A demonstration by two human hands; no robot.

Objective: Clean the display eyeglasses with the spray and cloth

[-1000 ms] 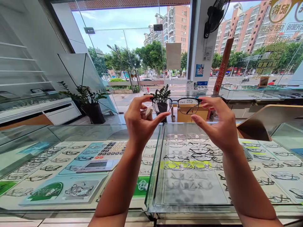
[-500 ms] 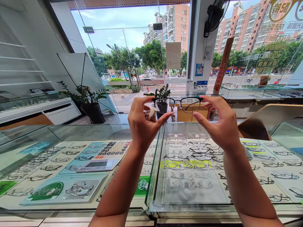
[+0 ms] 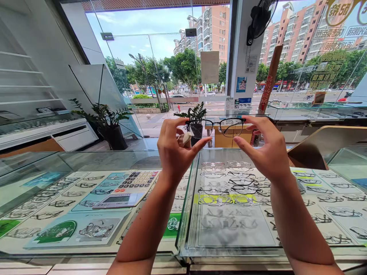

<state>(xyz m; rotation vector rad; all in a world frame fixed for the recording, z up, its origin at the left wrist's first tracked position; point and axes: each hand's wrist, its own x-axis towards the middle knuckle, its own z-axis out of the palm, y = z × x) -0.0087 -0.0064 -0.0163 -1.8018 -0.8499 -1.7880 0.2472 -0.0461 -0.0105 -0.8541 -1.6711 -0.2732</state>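
Note:
A pair of dark-rimmed eyeglasses (image 3: 216, 122) is held up at arm's length above the glass counter, lenses side by side. My left hand (image 3: 175, 152) pinches its left end between fingers, thumb stretched under the left lens. A small whitish piece, perhaps a folded cloth (image 3: 186, 138), is tucked in that hand's curled fingers. At the other end, my right hand (image 3: 268, 152) grips the upper right corner of the frame, its thumb pointing in below the right lens. One folded or trailing temple shows through the right lens.
Below lies a glass display counter (image 3: 229, 250) with rows of eyeglasses inside. A calculator (image 3: 126, 191) rests on its left part. Potted plants (image 3: 114, 131) stand beyond, before a glass shopfront. At right is a tilted wooden-edged panel (image 3: 318, 147), possibly a mirror back.
My left hand and the left end of the eyeglasses have shifted slightly right and down. My right hand has hardly moved.

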